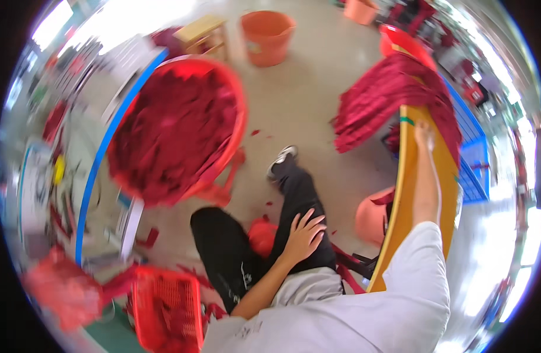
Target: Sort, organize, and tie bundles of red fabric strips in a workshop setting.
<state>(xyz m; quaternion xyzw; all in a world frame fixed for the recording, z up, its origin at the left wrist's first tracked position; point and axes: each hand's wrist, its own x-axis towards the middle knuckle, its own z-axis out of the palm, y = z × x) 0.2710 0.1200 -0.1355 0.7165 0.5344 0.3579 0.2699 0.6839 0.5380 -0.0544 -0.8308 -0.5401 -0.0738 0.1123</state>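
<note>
My left hand lies across my right thigh, its fingers spread and nothing in them. On the right, my right arm is stretched out along a long yellow board. My right hand is over the far part of this board, right beside a heap of dark red fabric pieces draped over its end. Its fingers are blurred, so I cannot make out whether they grip the fabric. A strip of green tape marks the board's edge close to that hand.
A big red tub full of dark red fabric stands front left, beside a blue-edged table. A red basket with fabric sits low left. Orange buckets, a wooden stool and a blue crate stand around.
</note>
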